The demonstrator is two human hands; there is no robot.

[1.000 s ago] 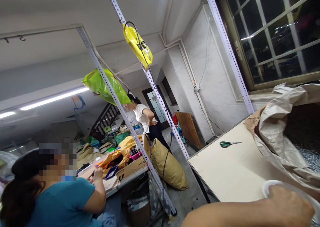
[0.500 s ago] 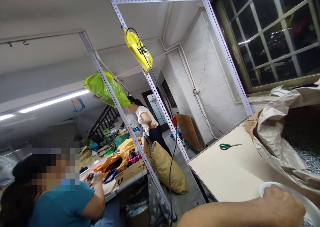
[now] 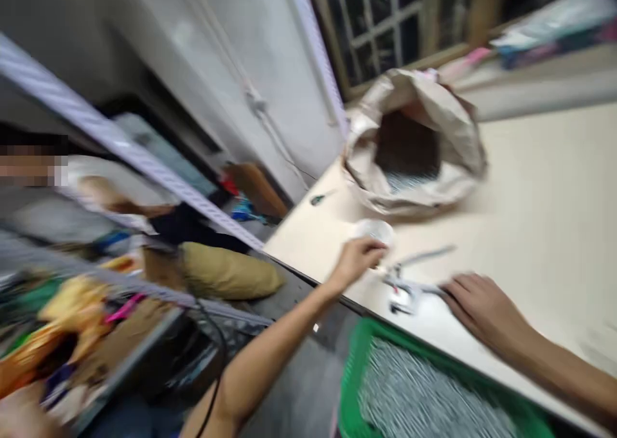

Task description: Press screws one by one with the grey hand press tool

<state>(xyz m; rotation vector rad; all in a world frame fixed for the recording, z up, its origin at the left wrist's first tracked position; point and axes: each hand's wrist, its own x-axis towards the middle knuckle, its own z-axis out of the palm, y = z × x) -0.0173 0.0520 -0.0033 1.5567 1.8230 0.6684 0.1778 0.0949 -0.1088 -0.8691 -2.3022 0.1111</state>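
Note:
The view is smeared by motion. My left hand [image 3: 357,259] is at the near edge of a small white bowl [image 3: 372,227], fingertips drawn together. Whatever they pinch is too blurred to make out. To the right, my right hand [image 3: 482,306] is closed around the end of the grey lever handle of a small metal toggle clamp [image 3: 402,290] on the table. Another thin grey bar [image 3: 427,256] slants up from the clamp toward the right. Behind the bowl stands a large paper sack [image 3: 419,197], its mouth gaping, with shiny metal pieces [image 3: 407,182] inside.
A green basket [image 3: 355,374] full of thin metal pieces [image 3: 424,393] sits below the cream table's [image 3: 544,200] front edge. Green-handled scissors [image 3: 317,200] lie at its left end. Perforated metal posts [image 3: 144,158] cross the left, where a person in white [image 3: 110,181] stands near a tan sack [image 3: 226,272].
My view has swung right and down, bringing the clamp, green basket and my right hand into sight. My left hand has come up from inside the bowl to its near edge.

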